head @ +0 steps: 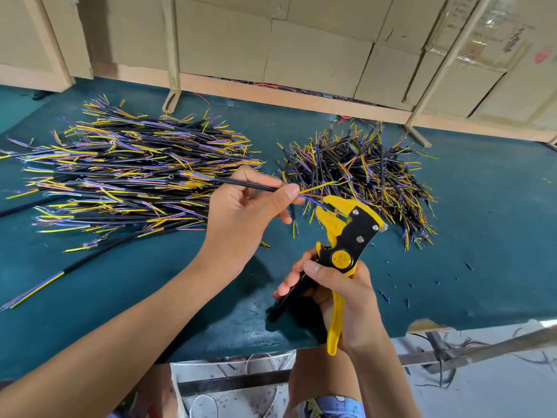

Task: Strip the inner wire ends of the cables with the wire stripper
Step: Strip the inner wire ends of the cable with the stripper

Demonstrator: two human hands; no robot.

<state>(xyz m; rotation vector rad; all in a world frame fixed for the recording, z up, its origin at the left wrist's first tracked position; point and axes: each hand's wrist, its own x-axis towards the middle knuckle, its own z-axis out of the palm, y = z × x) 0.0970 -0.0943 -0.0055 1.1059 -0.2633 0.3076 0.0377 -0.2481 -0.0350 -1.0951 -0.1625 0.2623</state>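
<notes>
Yellow wire stripper (346, 233), gripped in the right hand (340, 297), is meeting inner wires of the black cable (247, 184) pinched by the left hand (241, 212); feeding one wire squarely between the jaws should give a clean strip.

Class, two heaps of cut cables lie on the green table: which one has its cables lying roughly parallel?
The left heap: its black cables lie side by side, while the right heap is a tangle.
</notes>
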